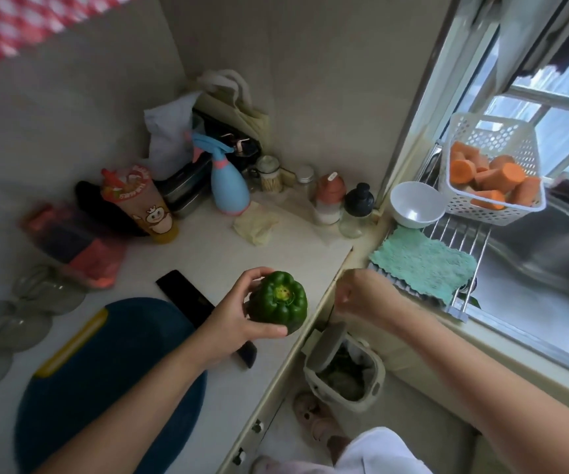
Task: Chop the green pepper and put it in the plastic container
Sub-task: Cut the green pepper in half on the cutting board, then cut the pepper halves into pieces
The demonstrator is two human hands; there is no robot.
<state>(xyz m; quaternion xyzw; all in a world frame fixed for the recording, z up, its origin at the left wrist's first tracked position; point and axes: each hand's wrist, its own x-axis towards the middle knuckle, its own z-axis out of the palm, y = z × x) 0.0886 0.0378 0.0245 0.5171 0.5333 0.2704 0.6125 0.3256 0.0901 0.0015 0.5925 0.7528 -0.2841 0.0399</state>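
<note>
Head view: left hand (233,318) wrapped around a whole green bell pepper (279,302), thumb under, fingers over the far side, stem scar up. Held above the pale countertop (286,249) near its front edge, glossy and lobed. Just left of the pepper, a black knife (204,311), blade flat on the counter, handle end poking out under the wrist. Farther left, a round dark-blue cutting board (112,374) with a yellow strip, bare on top. Right of the pepper, past the counter edge, right hand (356,295) loosely curled, fingers pinched (whether on anything, cannot tell). Below it, an open-lidded bin (344,367) on the floor. Farther right, a white perforated plastic basket (495,165) of orange chunks on a wire rack over the sink.
</note>
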